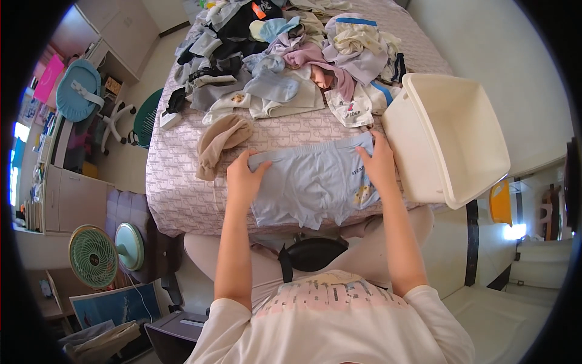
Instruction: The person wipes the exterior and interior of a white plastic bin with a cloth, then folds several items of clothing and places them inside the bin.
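1. The light blue shorts [308, 182] lie in the middle of the frame, spread flat near the front edge of the bed [173, 197], gathered waistband toward the top of the frame and leg openings toward the bottom. Dark lettering and a small yellowish print show at their right side.
2. The left hand [244, 177] is closed at the upper left corner of the shorts, its thumb over the fabric; the other fingertips are partly hidden.
3. The right hand [380, 162] pinches the upper right corner at the waistband, thumb on the front and fingers around the edge.
4. A tan, crumpled cloth piece [219, 144] lies just beyond the left hand, left of centre, apart from the shorts.
5. A large heap of clothes [285, 79] covers the upper middle of the frame, in grey, black, white, pink and pale blue.
6. A cream plastic bin [451, 145] sits right of centre, just beside the right hand, its opening facing right; its inner wall shows bare.
7. A black pouch [315, 252] lies in the person's lap, at the lower middle.
8. At the left, a round green fan [94, 256] stands at lower left, and a chair with a blue back [79, 90] at upper left.
9. A yellow container [501, 202] shows at the right, beyond the bin.
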`<state>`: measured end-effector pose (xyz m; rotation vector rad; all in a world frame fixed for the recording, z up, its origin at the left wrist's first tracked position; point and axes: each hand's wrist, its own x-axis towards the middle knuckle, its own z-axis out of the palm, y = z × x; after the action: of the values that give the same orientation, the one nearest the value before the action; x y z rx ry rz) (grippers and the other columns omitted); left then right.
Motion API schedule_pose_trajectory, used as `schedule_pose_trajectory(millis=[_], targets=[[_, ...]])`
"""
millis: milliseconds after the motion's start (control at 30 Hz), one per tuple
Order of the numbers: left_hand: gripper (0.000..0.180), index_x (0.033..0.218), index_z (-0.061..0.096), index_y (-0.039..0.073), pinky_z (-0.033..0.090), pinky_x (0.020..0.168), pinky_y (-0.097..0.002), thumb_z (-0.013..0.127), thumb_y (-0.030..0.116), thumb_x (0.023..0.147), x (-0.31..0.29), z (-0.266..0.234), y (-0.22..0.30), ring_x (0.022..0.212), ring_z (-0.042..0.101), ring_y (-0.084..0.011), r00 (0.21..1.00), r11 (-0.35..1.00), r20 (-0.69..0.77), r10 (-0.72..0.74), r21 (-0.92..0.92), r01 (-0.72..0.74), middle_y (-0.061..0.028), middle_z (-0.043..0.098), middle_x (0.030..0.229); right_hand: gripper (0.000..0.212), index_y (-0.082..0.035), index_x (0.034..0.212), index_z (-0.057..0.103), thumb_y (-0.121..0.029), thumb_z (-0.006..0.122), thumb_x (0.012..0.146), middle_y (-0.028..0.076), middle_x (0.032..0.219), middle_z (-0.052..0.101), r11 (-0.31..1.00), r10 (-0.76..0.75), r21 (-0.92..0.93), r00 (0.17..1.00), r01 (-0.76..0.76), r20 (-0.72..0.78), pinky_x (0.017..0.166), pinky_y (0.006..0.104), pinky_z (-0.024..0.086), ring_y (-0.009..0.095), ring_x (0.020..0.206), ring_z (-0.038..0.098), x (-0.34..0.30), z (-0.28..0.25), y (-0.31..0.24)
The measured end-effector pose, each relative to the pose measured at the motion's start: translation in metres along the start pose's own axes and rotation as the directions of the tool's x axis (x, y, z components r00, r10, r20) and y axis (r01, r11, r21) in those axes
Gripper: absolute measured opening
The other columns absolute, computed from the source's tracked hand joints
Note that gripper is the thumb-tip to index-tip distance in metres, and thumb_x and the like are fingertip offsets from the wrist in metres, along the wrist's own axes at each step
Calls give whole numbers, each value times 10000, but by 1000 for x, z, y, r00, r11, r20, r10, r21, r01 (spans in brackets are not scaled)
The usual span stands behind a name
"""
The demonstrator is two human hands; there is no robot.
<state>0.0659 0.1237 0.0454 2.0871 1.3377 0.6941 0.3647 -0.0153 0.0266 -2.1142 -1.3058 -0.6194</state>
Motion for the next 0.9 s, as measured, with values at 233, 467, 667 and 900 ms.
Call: schedule_pose_trajectory(millis=[233,467,667,900], targets=[[240,1018,602,19,425,588,-213,774,151,917,27,-40,-9,694,558,-38,962,755,221,-161,-600,264,5,653,847,303,-27,1141,594,-144,743,905,22,956,661,352,183,570,652,-742,736,797,274,467,110,851,593,59,-32,-2],[199,1088,598,40,380,539,-191,677,200,1001,30,-36,37,643,538,-18,963,585,237,-126,-766,265,19,661,806,406,-59,1258,540,-110,728,902,44,1030,641,-10,299,717,682,-697,667,770,294,526,128,901,622,76,-73,-56],[280,1272,592,24,550,660,-222,638,106,1008,-15,-17,108,836,673,-87,954,401,298,-22,-872,281,-55,691,1059,584,-78,1451,450,-51,658,907,138,1128,649,540,-96,818,951,-198,294,807,392,541,239,913,650,31,-100,-155],[256,1214,646,-14,486,840,-214,677,78,978,-38,-34,105,960,622,-57,984,378,177,-10,-911,168,8,695,988,411,-32,1310,589,-55,640,903,150,1065,666,713,-276,694,867,-105,415,914,431,489,303,1036,605,7,-122,-140]])
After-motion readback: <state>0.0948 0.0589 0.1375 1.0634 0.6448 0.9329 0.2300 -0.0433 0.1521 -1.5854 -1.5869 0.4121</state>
